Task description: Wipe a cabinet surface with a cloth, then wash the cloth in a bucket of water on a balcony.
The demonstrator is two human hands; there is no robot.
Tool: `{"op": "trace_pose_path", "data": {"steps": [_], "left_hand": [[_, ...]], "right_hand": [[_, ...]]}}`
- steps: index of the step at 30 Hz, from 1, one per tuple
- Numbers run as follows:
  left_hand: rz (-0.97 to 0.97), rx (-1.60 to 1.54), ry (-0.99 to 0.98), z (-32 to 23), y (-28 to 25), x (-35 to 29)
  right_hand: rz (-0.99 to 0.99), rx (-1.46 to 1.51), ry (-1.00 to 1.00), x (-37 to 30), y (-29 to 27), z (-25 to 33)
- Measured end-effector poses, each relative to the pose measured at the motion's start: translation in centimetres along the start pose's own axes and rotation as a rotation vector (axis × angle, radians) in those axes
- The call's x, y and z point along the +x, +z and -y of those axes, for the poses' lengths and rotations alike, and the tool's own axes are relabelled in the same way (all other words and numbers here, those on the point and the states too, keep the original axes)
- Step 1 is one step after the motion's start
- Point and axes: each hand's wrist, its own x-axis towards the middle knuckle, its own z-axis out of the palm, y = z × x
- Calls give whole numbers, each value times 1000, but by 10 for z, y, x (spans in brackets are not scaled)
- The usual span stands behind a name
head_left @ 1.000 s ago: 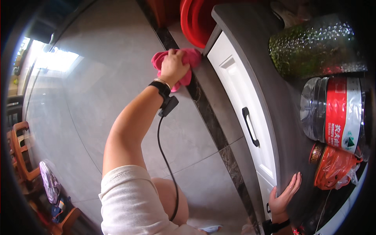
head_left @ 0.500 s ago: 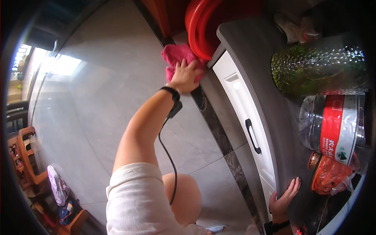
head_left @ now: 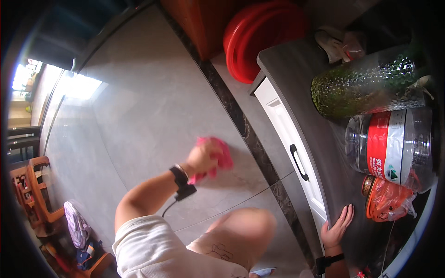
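My left hand (head_left: 204, 159), a little blurred, is closed over a bunched pink cloth (head_left: 224, 155) pressed against the grey tiled floor (head_left: 139, 134). A black band with a small box and a cable sits on that wrist. At lower right, my right hand (head_left: 337, 230) lies flat near the front edge of the dark cabinet top (head_left: 320, 153), fingers stretched out and holding nothing. Below the top, the cabinet's white drawer front (head_left: 282, 120) carries a black handle (head_left: 299, 162).
Red basins (head_left: 236, 51) stand beyond the cabinet's far corner. On the cabinet top are a textured glass vase (head_left: 366, 85) with greenery, a large clear plastic bottle (head_left: 359, 143) and an orange bag (head_left: 391, 199). A wooden chair (head_left: 44, 190) and a backpack (head_left: 76, 224) are at left.
My left hand has drawn the pink cloth back from beside the red basins, toward me, onto the middle of the floor. My right hand stays on the cabinet top. My knee has shifted right.
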Motion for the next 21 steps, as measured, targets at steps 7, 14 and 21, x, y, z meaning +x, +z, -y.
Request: {"op": "trace_pose_path", "data": {"steps": [7, 14, 21], "left_hand": [[-489, 571, 115, 45, -96, 214], [-467, 702, -74, 55, -105, 199], [-644, 580, -485, 87, -98, 127]], "right_hand": [[35, 24, 38, -2, 3, -3], [40, 20, 17, -6, 4, -11], [33, 69, 64, 0, 7, -1]]}}
